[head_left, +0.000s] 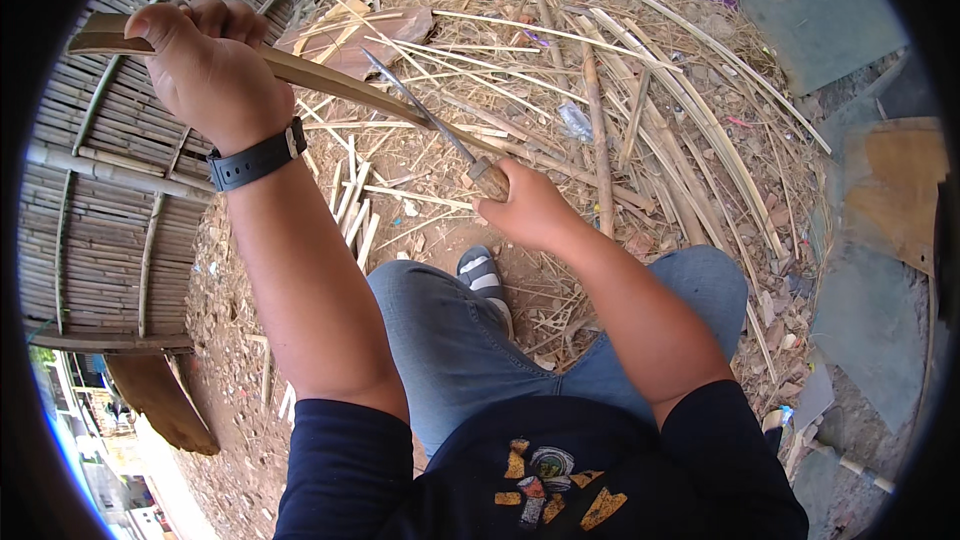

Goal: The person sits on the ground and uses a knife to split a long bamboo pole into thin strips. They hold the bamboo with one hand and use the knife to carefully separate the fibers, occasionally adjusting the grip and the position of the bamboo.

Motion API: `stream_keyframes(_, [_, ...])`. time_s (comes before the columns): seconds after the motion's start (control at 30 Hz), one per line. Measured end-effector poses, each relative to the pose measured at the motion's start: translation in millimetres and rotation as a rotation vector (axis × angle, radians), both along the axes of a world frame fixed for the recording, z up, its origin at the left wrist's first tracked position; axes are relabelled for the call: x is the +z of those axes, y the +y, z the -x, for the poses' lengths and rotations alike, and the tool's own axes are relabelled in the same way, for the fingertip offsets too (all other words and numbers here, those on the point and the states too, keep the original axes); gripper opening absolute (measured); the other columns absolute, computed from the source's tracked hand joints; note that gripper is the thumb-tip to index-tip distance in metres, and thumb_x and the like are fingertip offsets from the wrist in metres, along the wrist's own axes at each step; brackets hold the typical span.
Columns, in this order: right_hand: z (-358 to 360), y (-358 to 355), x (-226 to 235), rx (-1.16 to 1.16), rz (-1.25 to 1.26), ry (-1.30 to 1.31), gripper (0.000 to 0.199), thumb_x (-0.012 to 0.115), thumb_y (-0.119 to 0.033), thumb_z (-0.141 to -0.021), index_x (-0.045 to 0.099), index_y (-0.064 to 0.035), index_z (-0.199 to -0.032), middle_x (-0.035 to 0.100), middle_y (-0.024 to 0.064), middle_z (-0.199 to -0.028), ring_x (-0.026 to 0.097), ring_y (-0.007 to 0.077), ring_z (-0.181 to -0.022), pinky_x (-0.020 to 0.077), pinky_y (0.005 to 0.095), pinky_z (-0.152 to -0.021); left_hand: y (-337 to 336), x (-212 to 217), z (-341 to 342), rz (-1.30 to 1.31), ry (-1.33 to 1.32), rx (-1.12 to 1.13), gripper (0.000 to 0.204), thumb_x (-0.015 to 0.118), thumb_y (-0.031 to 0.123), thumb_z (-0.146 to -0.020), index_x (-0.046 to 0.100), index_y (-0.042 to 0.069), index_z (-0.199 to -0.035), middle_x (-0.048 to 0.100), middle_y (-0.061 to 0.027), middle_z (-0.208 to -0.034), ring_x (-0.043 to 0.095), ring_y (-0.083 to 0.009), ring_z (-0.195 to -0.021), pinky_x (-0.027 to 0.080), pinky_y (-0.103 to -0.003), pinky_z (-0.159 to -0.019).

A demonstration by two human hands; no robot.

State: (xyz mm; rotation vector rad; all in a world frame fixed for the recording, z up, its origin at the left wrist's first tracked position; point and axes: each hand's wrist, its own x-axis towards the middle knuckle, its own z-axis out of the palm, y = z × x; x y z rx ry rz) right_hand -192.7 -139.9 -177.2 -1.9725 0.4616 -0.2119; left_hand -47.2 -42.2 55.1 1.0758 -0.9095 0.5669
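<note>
Raised at the upper left, my left hand is closed around a long split bamboo strip. The strip slants down to the right, its near end jutting out past my thumb. In front of my knees, my right hand grips the wooden handle of a knife. Its narrow grey blade points up and left and crosses the bamboo strip; whether the edge touches or cuts into it, I cannot tell. The strip's far end runs down behind the knife toward the littered ground.
Split bamboo pieces and shavings cover the ground ahead. Short pale sticks lie by my left knee. A slatted bamboo wall stands at left, grey sheets at right. My sandalled foot is between my knees.
</note>
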Motion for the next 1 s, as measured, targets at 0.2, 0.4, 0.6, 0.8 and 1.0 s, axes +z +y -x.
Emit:
stream_keyframes(0.2, [3, -5, 1, -0.017, -0.057, -0.032, 0.056, 0.074, -0.030, -0.082, 0.057, 0.0075, -0.120, 0.068, 0.0209, -0.096, 0.067, 0.0280, -0.089, 0.0502, 0.0361, -0.080, -7, 1, 4, -0.032, -0.016, -0.011, 0.059, 0.045, 0.069, -0.091, 0.040, 0.011, -0.082, 0.038, -0.0010, -0.067, 0.037, -0.0132, -0.057, 0.033, -0.028, -0.053])
stream_keyframes(0.4, [4, 0, 8, -0.035, -0.205, -0.032, 0.045, 0.072, -0.025, -0.085, 0.060, 0.0044, -0.116, 0.065, 0.0076, -0.079, 0.061, 0.0159, -0.069, 0.0472, 0.0328, -0.063, -7, 0, 2, -0.017, -0.030, -0.011, 0.059, 0.044, 0.068, -0.092, 0.040, 0.011, -0.081, 0.037, -0.0007, -0.067, 0.036, -0.0132, -0.057, 0.033, -0.028, -0.053])
stream_keyframes(0.6, [23, -16, 58, -0.196, -0.312, -0.372, 0.033, 0.072, -0.025, -0.083, 0.059, 0.0011, -0.097, 0.065, 0.0111, -0.078, 0.061, 0.0208, -0.067, 0.0478, 0.0347, -0.064, 6, -1, -4, -0.029, -0.018, 0.022, 0.057, 0.040, 0.067, -0.094, 0.040, 0.011, -0.083, 0.036, -0.0006, -0.067, 0.035, -0.0130, -0.056, 0.031, -0.028, -0.052])
stream_keyframes(0.8, [22, 1, 46, -0.299, -0.198, -0.527, 0.033, 0.070, -0.015, -0.081, 0.056, 0.0027, -0.105, 0.067, 0.0191, -0.086, 0.067, 0.0318, -0.078, 0.0519, 0.0375, -0.071, -4, 0, -1, -0.046, -0.025, -0.038, 0.058, 0.038, 0.066, -0.096, 0.040, 0.009, -0.085, 0.036, -0.0005, -0.066, 0.034, -0.0128, -0.056, 0.031, -0.028, -0.053])
stream_keyframes(1.0, [-5, 14, -5, -0.055, 0.056, 0.102, 0.054, 0.067, -0.017, -0.078, 0.052, 0.0062, -0.125, 0.067, 0.0253, -0.096, 0.067, 0.0375, -0.088, 0.0513, 0.0408, -0.078, 1, 1, 2, -0.013, -0.015, 0.005, 0.065, 0.051, 0.075, -0.084, 0.037, 0.012, -0.073, 0.036, -0.0002, -0.063, 0.040, -0.0125, -0.056, 0.032, -0.027, -0.050])
